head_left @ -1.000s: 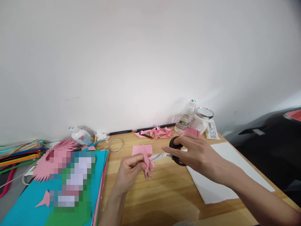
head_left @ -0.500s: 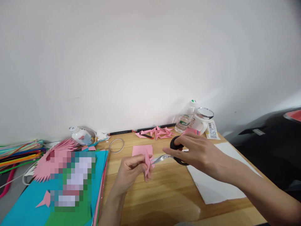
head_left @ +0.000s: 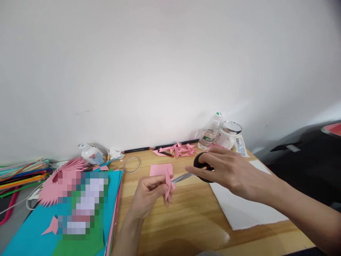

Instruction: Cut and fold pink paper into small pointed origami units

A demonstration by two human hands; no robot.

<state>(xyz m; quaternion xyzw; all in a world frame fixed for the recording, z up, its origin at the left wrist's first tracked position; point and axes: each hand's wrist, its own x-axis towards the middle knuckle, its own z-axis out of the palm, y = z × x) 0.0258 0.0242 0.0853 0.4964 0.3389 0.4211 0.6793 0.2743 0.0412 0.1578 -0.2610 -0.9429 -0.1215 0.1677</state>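
My left hand [head_left: 149, 193] pinches a folded pink paper [head_left: 167, 183] above the middle of the tabletop [head_left: 186, 217]. My right hand [head_left: 226, 169] grips the scissors [head_left: 195, 170], blades at the paper. My fingers [head_left: 162, 188] are close; a slip might nick them.

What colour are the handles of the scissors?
Black, on the scissors in the right hand, seen in the head view.

One head-worn camera looks forward and down, close over the desk [head_left: 186, 220].
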